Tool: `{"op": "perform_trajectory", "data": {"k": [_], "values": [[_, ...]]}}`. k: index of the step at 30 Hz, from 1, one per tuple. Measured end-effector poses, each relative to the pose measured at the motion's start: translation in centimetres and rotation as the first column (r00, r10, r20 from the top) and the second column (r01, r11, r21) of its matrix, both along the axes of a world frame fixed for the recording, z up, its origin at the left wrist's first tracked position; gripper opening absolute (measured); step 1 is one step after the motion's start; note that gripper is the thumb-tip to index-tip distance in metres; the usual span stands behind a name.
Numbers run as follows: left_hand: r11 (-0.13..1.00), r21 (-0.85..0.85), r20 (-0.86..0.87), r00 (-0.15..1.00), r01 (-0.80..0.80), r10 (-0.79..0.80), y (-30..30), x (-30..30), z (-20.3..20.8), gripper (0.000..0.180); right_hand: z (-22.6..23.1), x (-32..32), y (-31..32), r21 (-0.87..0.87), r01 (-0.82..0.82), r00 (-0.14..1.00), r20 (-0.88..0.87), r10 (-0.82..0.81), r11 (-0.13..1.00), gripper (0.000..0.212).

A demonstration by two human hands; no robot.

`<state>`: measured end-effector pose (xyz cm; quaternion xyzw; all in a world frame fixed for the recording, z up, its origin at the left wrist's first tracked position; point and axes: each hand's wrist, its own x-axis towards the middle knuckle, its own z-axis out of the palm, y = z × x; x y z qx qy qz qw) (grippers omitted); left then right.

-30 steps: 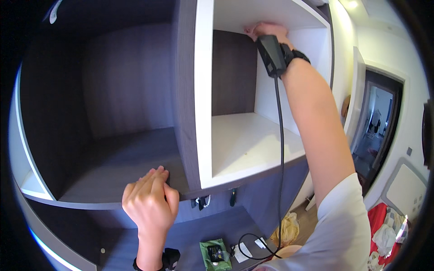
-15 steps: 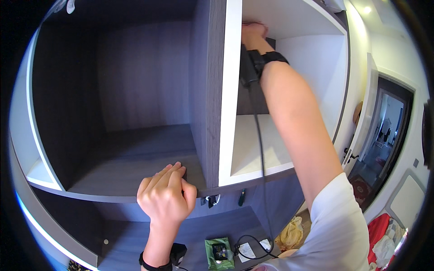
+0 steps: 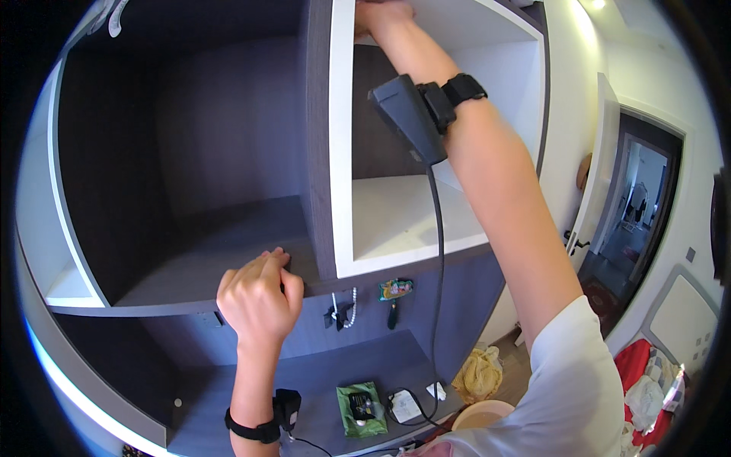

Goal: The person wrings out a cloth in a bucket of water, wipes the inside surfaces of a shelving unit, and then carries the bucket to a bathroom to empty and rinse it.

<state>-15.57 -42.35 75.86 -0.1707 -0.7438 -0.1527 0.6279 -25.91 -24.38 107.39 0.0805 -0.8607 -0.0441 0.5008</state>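
we are moving our right hand [image 3: 384, 15] leftward in the cubby [image 3: 388, 217], fingers unreadable, and resting our left hand [image 3: 259, 297], fingers outstretched, on the shelf [image 3: 205, 263]; our dangling cable [image 3: 439, 266] is risking snags.

This looks like a home: a dark wood-grain shelving unit [image 3: 321, 152] has a string of pale beads [image 3: 353, 308] hanging in its lower bay; at right, a white door [image 3: 601, 164] stands open, clothes [image 3: 638, 199] hang far beyond, and red fabric [image 3: 633, 359] lies heaped nearer.
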Motion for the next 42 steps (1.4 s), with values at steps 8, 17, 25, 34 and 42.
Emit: {"op": "perform_trajectory", "data": {"k": [8,17,25,34,42], "values": [[0.999,-0.02,0.024,0.999,-0.025,0.025,-0.1,0.1,0.0,0.018,1.6,5.4,6.3,0.109,0.0,0.949,0.313,-0.035,0.994,0.03],[1.0,-0.001,0.002,1.0,-0.009,0.009,0.1,-0.1,-0.4,0.013,0.9,5.5,17.2,0.029,0.125,0.846,0.519,-0.122,0.992,0.032],[1.0,-0.006,0.027,0.999,-0.018,0.018,-0.2,0.3,0.0,0.013,-2.4,3.3,14.5,-0.471,-0.165,0.939,0.193,0.283,0.867,0.026],[1.0,-0.026,0.068,0.998,0.003,-0.001,0.6,-0.1,0.1,0.018,-0.7,-7.8,15.7,-0.607,-0.589,0.234,-0.76,0.606,-0.534,0.031],[0.998,-0.024,0.082,0.995,-0.049,0.051,0.4,-0.1,0.2,0.02,-2.3,-10.2,13.7,-0.349,-0.213,-0.154,-0.91,0.384,-0.913,0.037]]}}
